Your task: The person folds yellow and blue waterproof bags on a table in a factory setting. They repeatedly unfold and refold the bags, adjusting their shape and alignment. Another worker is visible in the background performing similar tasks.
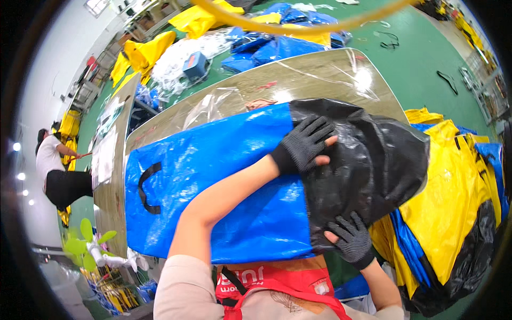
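Note:
A large bag of shiny coated sheet, blue (229, 176) on the left and black (362, 160) on the right, lies flat across the table in front of me. A black strap handle (145, 188) is fixed to its blue part. My left hand (305, 143), in a grey-and-black glove with bare fingertips, rests fingers out on the bag where blue meets black. Nearer me, my right hand (352, 239), gloved alike, lies with fingers spread on the near edge of the black part. Neither hand grips anything that I can see.
The wood-grain table (325, 69) has clear plastic film on it. Yellow bags (440, 197) are heaped at the right. Blue sheets (282, 50) and a blue box (195, 66) lie on the floor beyond. A person (56, 160) stands at far left; a green-bladed fan (90, 245) is below.

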Motion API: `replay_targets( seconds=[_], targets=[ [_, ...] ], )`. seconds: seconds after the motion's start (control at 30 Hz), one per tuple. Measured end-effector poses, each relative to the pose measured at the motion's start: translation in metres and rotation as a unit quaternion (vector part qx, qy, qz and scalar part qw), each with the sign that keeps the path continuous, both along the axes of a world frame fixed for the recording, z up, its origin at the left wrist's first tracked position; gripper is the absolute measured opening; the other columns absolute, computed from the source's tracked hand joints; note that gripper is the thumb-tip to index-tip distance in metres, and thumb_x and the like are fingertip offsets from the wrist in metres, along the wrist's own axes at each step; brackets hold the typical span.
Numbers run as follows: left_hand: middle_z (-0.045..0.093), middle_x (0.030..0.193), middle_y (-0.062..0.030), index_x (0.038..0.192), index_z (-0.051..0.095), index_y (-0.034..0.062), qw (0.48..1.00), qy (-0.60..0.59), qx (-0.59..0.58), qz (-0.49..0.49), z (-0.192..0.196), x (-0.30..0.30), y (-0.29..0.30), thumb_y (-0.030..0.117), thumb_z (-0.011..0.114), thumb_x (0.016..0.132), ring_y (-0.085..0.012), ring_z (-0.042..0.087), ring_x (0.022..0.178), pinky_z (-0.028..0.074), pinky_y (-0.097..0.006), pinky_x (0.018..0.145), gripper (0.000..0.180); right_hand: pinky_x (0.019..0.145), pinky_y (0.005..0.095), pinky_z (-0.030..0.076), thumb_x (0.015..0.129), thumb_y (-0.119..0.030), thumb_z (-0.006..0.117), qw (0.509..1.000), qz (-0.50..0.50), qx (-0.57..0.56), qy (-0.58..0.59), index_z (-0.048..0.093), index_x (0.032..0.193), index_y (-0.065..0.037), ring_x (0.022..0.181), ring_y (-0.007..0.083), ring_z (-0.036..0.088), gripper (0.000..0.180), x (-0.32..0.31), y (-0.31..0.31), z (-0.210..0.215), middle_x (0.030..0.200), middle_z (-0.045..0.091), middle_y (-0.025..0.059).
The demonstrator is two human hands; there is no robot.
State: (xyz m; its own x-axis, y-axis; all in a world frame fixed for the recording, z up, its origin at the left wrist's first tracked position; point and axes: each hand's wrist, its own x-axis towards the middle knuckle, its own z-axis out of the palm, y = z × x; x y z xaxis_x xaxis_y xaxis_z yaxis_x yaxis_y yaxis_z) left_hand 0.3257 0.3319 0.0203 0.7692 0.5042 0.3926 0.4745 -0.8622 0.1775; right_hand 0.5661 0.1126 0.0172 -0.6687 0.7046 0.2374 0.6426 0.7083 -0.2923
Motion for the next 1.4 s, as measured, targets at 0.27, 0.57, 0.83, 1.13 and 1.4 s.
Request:
replay_targets(
  seconds=[0.27, 0.57, 0.83, 1.13, 1.4],
  targets=[
    [0.034, 0.144, -0.0225, 0.134, 0.046, 0.0112, 0.860, 0.299, -0.065, 0.409, -0.012, -0.309, -0.124, 0.054, 0.051, 0.086, -0.0388, 0.030, 0.134, 0.016, -0.052, 0.112, 0.065, 0.100, 0.0522, 0.038, 0.078, -0.016, 0.060, 0.999, -0.031, -0.007, -0.002, 0.068, 0.099, -0.022, 0.109, 0.0295, 0.058, 0.024, 0.043, -0.017, 0.002, 0.108, 0.066, 0.0050],
    [0.038, 0.139, -0.0249, 0.133, 0.046, 0.0151, 0.994, 0.041, -0.003, -0.100, -0.007, 0.018, -0.060, 0.064, 0.048, 0.080, -0.0448, 0.031, 0.130, 0.013, -0.063, 0.108, 0.072, 0.099, 0.0488, 0.039, 0.081, -0.024, 0.059, 1.000, -0.024, -0.020, 0.002, 0.067, 0.095, -0.020, 0.106, 0.0315, 0.058, 0.017, 0.011, -0.008, 0.106, 0.107, 0.065, 0.0064],
    [0.043, 0.136, -0.0213, 0.134, 0.046, 0.0127, 0.986, 0.002, -0.120, -0.120, -0.022, 0.037, -0.125, 0.040, 0.050, 0.087, -0.0393, 0.038, 0.128, 0.021, -0.053, 0.110, 0.055, 0.078, 0.0460, 0.049, 0.084, -0.056, 0.050, 0.922, -0.094, -0.163, -0.339, 0.072, 0.092, -0.011, 0.088, 0.0354, 0.064, 0.050, -0.036, 0.201, 0.109, 0.093, 0.067, 0.0182],
    [0.050, 0.133, -0.0162, 0.128, 0.055, 0.0190, 0.946, 0.156, -0.264, 0.110, 0.010, -0.276, -0.217, 0.021, 0.050, 0.089, -0.0356, 0.042, 0.127, 0.028, -0.045, 0.110, 0.039, 0.078, 0.0376, 0.049, 0.089, -0.060, 0.043, 0.968, -0.177, -0.129, -0.123, 0.071, 0.098, -0.012, 0.087, 0.0338, 0.065, 0.057, 0.028, 0.209, 0.036, 0.094, 0.068, 0.0160],
    [0.063, 0.115, -0.0141, 0.115, 0.061, -0.0005, 0.647, -0.466, -0.510, 0.323, 0.076, -0.445, -0.286, 0.005, 0.059, 0.085, -0.0230, 0.058, 0.108, 0.044, -0.037, 0.098, 0.031, 0.079, 0.0391, 0.049, 0.090, -0.054, 0.043, 0.954, -0.198, -0.097, -0.202, 0.070, 0.100, -0.014, 0.086, 0.0339, 0.065, 0.050, 0.035, 0.206, 0.028, 0.094, 0.068, 0.0154]
  ],
)
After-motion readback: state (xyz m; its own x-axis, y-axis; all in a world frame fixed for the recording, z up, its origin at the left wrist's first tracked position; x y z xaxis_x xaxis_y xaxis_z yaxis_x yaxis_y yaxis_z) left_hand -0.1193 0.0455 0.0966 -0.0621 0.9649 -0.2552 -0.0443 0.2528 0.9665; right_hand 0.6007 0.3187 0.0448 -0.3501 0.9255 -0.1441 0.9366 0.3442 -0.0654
